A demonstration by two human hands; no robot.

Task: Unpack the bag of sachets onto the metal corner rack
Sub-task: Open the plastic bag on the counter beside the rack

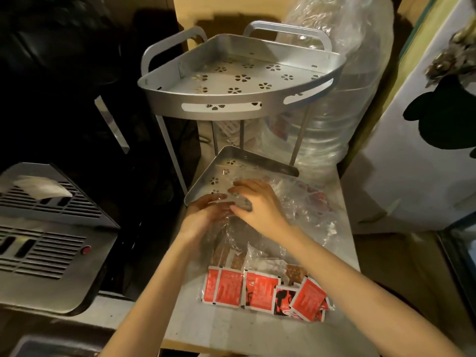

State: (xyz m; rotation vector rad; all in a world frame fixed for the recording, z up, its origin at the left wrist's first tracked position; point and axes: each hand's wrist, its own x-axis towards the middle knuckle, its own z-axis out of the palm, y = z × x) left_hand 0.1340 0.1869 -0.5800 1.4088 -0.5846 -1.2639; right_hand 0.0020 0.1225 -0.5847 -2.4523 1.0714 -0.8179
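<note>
Both hands meet at the mouth of a clear, crinkled plastic bag (pixel 260 243) that lies on the pale grey surface (pixel 345 256). The left hand (pixel 206 215) has its fingers curled around the thin plastic at the top edge of the bag. The right hand (pixel 257 202) is just beside it, the fingertips almost touching those of the left, and it also pinches the plastic with bent fingers. The two hands are close together, each closed on the bag.

Below the wrists, nearer to the person, a group of small red sachets (pixel 260 289) lies inside the lower part of the bag, some flat in a row and some tilted at the right end.

Directly behind the hands is the lower tray (pixel 231 163) of a silver metal corner rack (pixel 231 99) with flower-shaped holes; the fingers are over its front edge. The upper tray of the rack is higher and farther away. Behind the rack, to the right of the hands, there is a large transparent water bottle (pixel 329 130). Left of the left hand stands a grey metal machine with slotted vents (pixel 46 228).
</note>
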